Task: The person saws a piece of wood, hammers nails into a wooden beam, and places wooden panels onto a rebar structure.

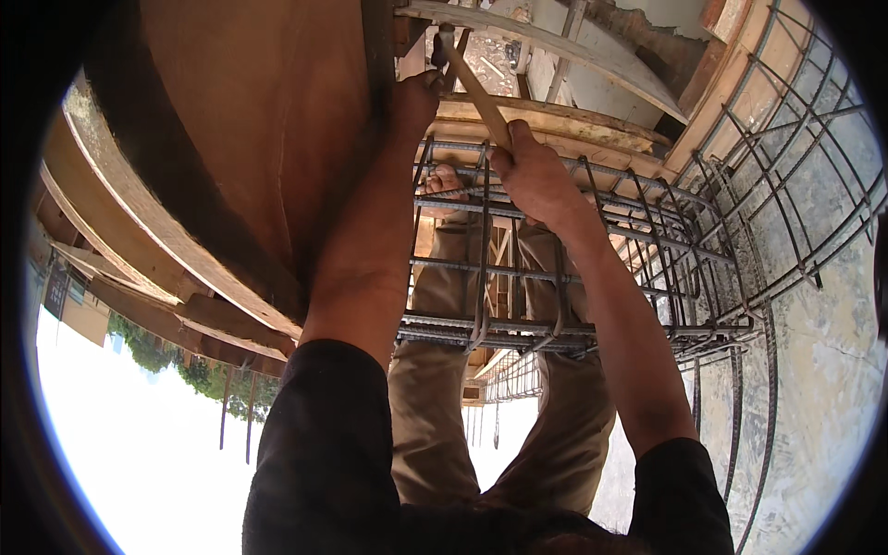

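Hammer [481, 100] is in our right hand [536, 173]: fingers wrapped fully around the lower end of the pale wooden handle, no gap we can see. Handle runs up and left from those fingers; dark head [444, 46] sits just beyond the left fingertips. Left hand [418, 100] is beside a dark upright timber [378, 55], fingers curled in and mostly closed. We can't tell whether they pinch anything; too dark and small. Any lettering on head or handle: we can't make it out at this size.

Left of our left fingers: large brown wooden panel [240, 92]. Just beyond the right fingers: light plank [583, 127] running crosswise. Below both hands: rebar cage [555, 326] of ribbed bars and ties, with our bare foot [444, 181] seen among the bars. Well right of the right fingers: rebar grid [783, 139] in front of a blotchy grey wall [823, 370].
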Tool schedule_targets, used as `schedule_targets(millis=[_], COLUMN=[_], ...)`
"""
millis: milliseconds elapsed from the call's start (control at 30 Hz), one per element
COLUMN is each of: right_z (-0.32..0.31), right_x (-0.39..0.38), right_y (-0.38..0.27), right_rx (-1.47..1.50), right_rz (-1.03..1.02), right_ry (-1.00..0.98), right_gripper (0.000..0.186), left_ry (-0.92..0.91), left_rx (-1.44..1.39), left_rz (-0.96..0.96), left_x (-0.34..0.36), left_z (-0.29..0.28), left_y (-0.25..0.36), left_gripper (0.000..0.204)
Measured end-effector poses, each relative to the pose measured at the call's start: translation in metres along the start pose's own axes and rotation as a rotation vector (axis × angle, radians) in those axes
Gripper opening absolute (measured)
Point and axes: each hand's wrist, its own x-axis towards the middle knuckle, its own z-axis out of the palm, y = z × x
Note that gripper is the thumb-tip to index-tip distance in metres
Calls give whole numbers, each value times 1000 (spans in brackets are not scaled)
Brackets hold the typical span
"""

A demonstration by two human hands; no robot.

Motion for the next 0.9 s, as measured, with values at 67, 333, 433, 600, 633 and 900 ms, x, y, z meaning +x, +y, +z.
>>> schedule_targets(millis=[67,333,433,600,633,900], right_z=[-9,-29,9,-34,-40,1], right_x=[10,2,0,8,9,7], right_y=[-3,-21,14,-32,-30,19], right_rx=[94,415,-12,306,305,127], right_rz=[343,-49,89,270,288,340], right_ry=[-485,314,-28,-277,-263,-468], right_gripper=[32,35,34,38,38,33], left_ry=[-34,-14,-53,173,138,143], left_rx=[79,6,31,-80,-95,-80], left_rz=[-60,-55,-105,5,-24,-171], left_x=[-8,-6,-5,-21,-14,-10], left_z=[2,4,2,4,2,1], left_y=[-3,6,1,-17,0,-4], left_gripper=[28,28,27,23,22,39])
